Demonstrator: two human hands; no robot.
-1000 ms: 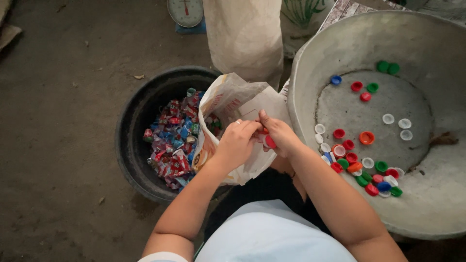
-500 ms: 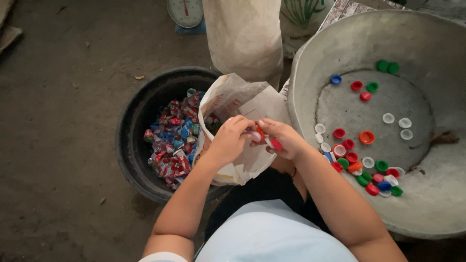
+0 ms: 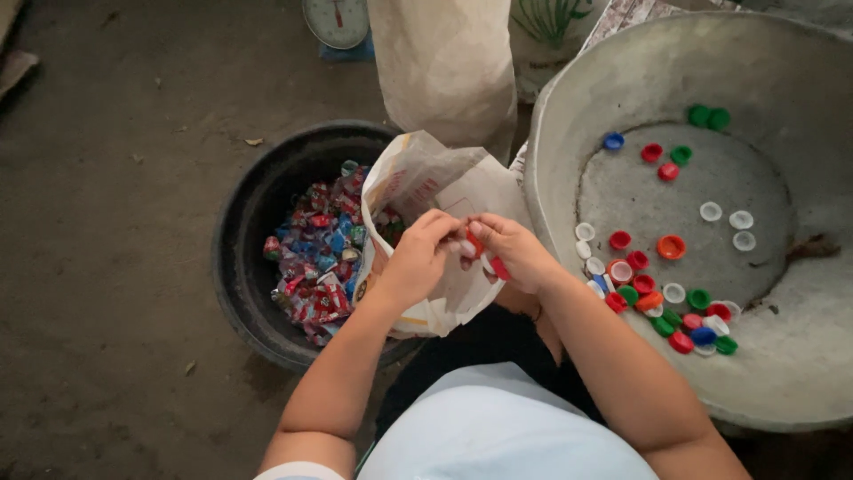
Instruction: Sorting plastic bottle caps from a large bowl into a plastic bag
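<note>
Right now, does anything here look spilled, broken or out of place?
Nothing looks spilled. The bottle caps lie loose inside the big grey basin, and the crumpled wrappers stay within the black tub. Both hands, left hand and right hand, pinch small red pieces over an open paper bag.

small red-and-white piece [image 3: 480, 252], pinched between fingertips
</note>
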